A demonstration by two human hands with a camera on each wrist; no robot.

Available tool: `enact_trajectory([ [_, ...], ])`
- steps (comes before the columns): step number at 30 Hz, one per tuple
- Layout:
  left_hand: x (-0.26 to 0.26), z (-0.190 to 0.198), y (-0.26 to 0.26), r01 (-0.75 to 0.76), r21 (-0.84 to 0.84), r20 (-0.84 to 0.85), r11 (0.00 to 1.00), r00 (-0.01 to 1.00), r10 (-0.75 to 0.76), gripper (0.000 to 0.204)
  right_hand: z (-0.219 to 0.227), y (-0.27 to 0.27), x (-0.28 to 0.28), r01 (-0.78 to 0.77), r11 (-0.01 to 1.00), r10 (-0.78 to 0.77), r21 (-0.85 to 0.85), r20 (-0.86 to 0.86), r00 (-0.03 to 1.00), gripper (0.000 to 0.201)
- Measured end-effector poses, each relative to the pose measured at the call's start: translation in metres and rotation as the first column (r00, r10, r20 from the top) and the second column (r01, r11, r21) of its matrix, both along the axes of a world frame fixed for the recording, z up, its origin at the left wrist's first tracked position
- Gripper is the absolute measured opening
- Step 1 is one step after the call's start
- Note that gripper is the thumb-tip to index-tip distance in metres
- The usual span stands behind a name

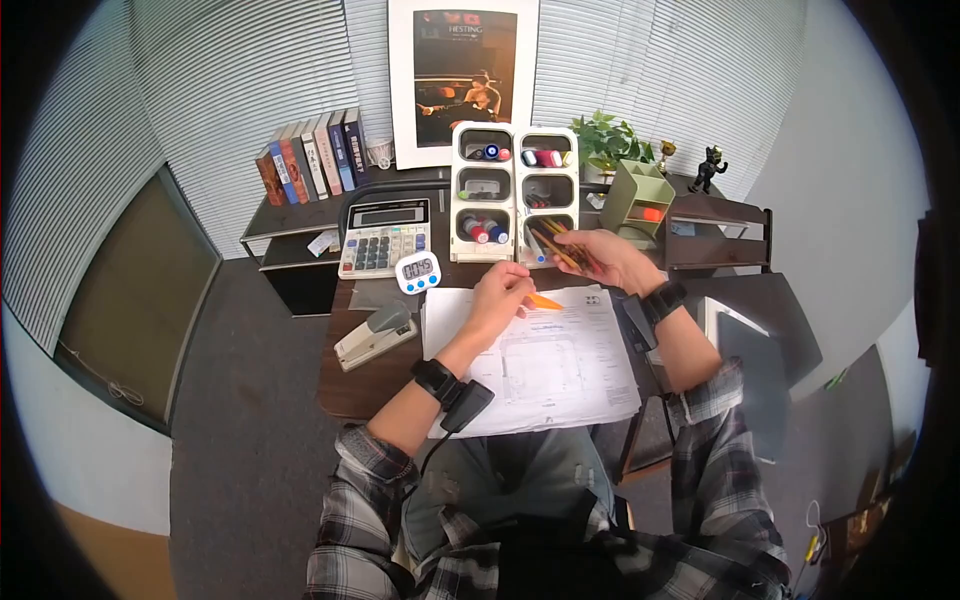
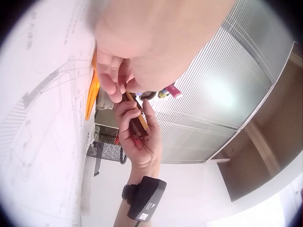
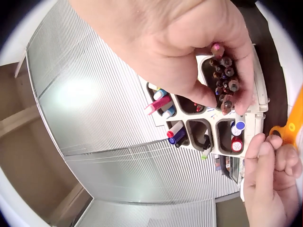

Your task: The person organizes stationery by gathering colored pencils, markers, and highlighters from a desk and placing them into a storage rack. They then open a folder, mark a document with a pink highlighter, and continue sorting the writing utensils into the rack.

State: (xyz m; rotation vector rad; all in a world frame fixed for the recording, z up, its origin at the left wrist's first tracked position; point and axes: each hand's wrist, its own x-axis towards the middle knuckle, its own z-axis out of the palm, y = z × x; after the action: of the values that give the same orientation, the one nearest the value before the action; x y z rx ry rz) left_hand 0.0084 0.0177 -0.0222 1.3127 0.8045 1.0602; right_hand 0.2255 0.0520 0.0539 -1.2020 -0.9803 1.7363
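Note:
My right hand grips a bundle of pencils over the front right compartment of the white desk organizer. Their ends, one of them pink, show inside the curled fingers in the right wrist view. My left hand is over the papers, with its fingers bent and thumb against the fingertips. From those fingers sticks out an orange, tapered tool with a small dark hole near one end; what kind it is cannot be made out. A white pen with a blue end stands close to the right fingertips.
Markers stand in other compartments. On the left are a calculator, a white timer and a stapler. Behind stand books and a framed poster. A green box and a plant are at the right.

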Motion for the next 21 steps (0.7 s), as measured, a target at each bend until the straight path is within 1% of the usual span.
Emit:
enact_trajectory([
  [7,-0.001,0.004,-0.002,-0.002,-0.007,-0.009,1.0,1.0,0.002,0.021,-0.005,-0.003,-0.009,0.065,0.998,-0.066,-0.021,-0.056,0.996,0.029],
  [9,-0.001,0.003,-0.002,-0.001,-0.014,0.0,1.0,1.0,0.001,0.021,-0.008,-0.006,-0.011,0.006,1.0,-0.006,0.002,-0.106,0.994,0.028],
  [13,-0.001,0.002,-0.001,0.01,-0.003,-0.003,1.0,1.0,-0.01,0.022,-0.005,-0.017,-0.016,0.013,1.0,-0.012,0.025,-0.062,0.998,0.03],
  [15,0.0,0.003,-0.002,0.001,-0.008,-0.001,1.0,1.0,-0.001,0.022,-0.006,-0.02,-0.014,-0.052,0.997,0.056,0.065,-0.064,0.996,0.032],
  [16,0.0,0.003,-0.002,0.002,-0.008,-0.001,1.0,1.0,-0.002,0.022,-0.007,-0.021,-0.015,-0.051,0.997,0.055,0.065,-0.065,0.996,0.032],
  [19,0.0,0.004,-0.003,0.008,-0.013,0.013,1.0,1.0,-0.008,0.023,-0.009,-0.02,-0.019,-0.005,0.999,0.008,0.043,-0.062,0.998,0.032],
  [21,0.001,0.007,-0.006,0.05,-0.027,0.096,0.998,0.994,-0.047,0.026,-0.011,-0.014,-0.02,0.044,0.997,-0.035,0.065,-0.126,0.991,0.033],
])
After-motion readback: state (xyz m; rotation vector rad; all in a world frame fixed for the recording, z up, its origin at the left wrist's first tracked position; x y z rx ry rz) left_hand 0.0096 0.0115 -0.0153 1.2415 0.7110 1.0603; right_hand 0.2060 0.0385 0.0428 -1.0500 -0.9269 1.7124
